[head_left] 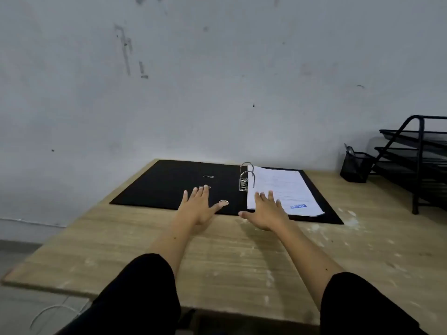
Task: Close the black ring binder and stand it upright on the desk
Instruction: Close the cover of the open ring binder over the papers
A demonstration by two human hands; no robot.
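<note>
The black ring binder [164, 184] lies open and flat on the wooden desk [217, 257], close to the wall. Two metal rings [247, 176] stand up at its middle, and a stack of white paper [283, 187] rests on its right half. My left hand [197, 206] hovers flat over the near edge of the left cover, fingers spread, holding nothing. My right hand [267, 210] is stretched out over the near left corner of the paper, fingers apart. Whether either hand touches the binder I cannot tell.
A black mesh pen holder [354, 166] stands at the back right by the wall. Beside it a black tiered wire tray rack [416, 160] fills the right edge. The desk's left edge runs diagonally, with floor and a white cable [53, 310] below.
</note>
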